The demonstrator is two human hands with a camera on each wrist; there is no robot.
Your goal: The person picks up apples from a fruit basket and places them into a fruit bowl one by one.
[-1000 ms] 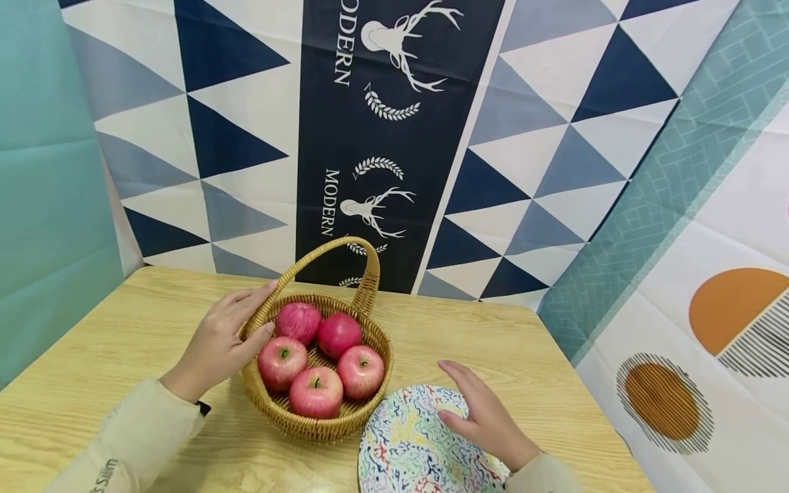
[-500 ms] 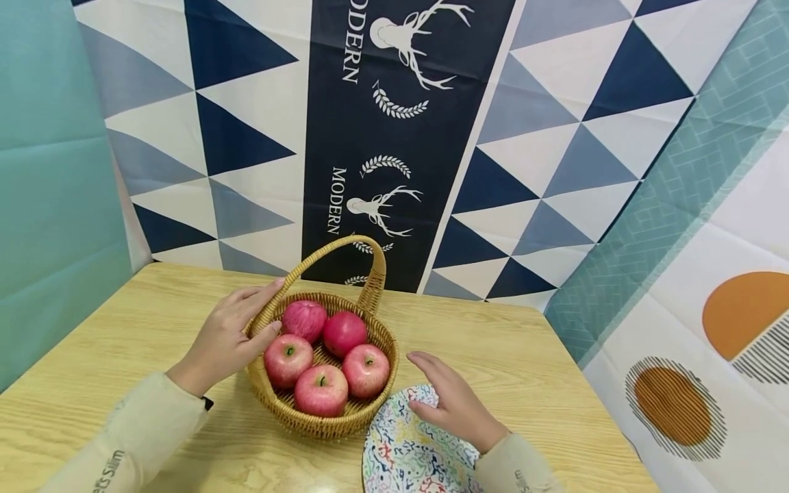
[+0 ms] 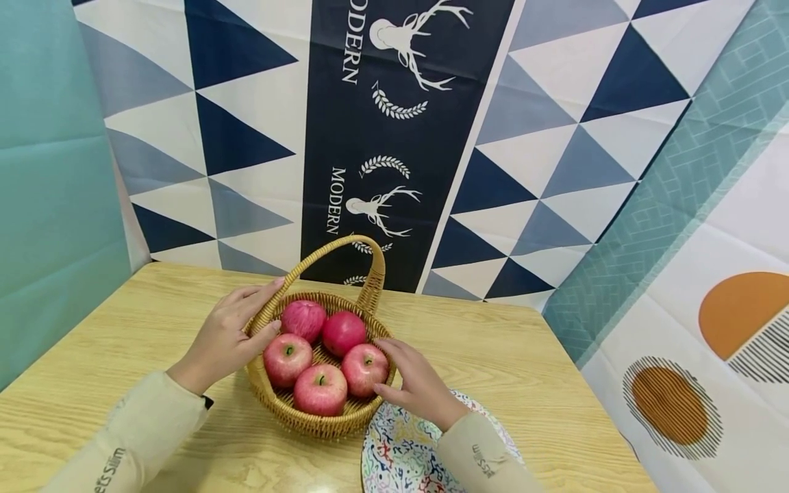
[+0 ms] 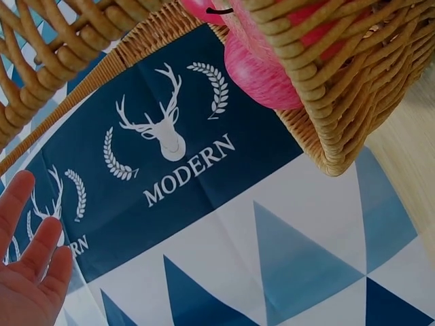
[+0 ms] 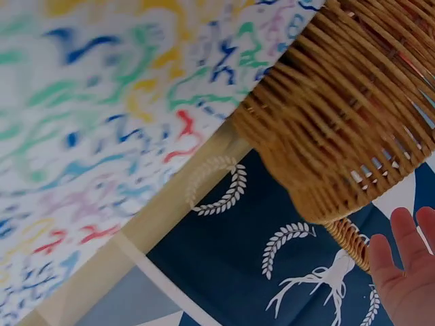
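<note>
A wicker basket (image 3: 323,426) with a tall arched handle holds several red apples (image 3: 320,390). At its left side my left hand (image 3: 228,332) is beside the foot of the handle, thumb in front and fingers behind. The left wrist view shows the fingers of this hand (image 4: 30,278) spread and relaxed. My right hand (image 3: 422,383) reaches over the right rim, its fingertips right at the rightmost apple (image 3: 365,368). Seen from the right wrist, that hand (image 5: 414,272) has extended fingers near the woven side (image 5: 353,115).
A round plate (image 3: 394,448) with colourful squiggles lies right of the basket, partly under my right forearm. All stand on a wooden table (image 3: 555,397). Behind it hangs a patterned cloth (image 3: 246,123) with triangles and deer heads.
My right hand has moved left from over the plate to the basket's right rim and the rightmost apple. My left hand has stayed at the handle.
</note>
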